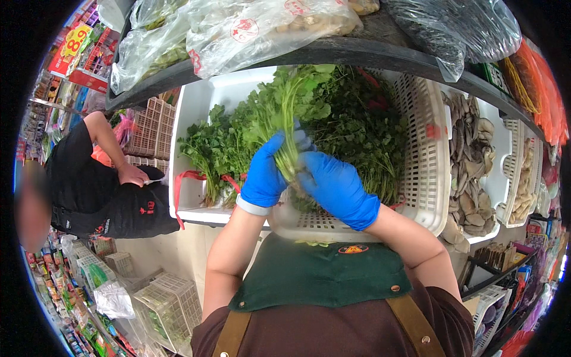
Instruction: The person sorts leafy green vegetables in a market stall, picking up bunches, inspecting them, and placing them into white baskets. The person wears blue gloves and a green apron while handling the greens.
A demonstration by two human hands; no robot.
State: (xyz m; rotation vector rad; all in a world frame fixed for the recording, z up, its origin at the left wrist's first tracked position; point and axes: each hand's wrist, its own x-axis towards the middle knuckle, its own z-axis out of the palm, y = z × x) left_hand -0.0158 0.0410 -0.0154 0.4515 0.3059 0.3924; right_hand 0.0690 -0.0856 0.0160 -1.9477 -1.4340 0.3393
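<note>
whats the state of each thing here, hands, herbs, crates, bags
left hand: blue-gloved, closed on the herb bunch's stems
right hand: blue-gloved, gripping the same stems
herb bunch: held up, leaves uppermost
white crate: tilted forward, full of loose greens
tied herb bundles: lying in the left tray, bound with red bands
mushroom tray: filled
plastic bags: lying filled on the upper shelf

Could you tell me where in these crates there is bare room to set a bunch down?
The left hand and right hand grip a herb bunch over the white slotted crate. Its near floor below the right hand is bare. The left bin has bare floor along its left wall. Greens fill the middle; the mushroom crate is crowded.
</note>
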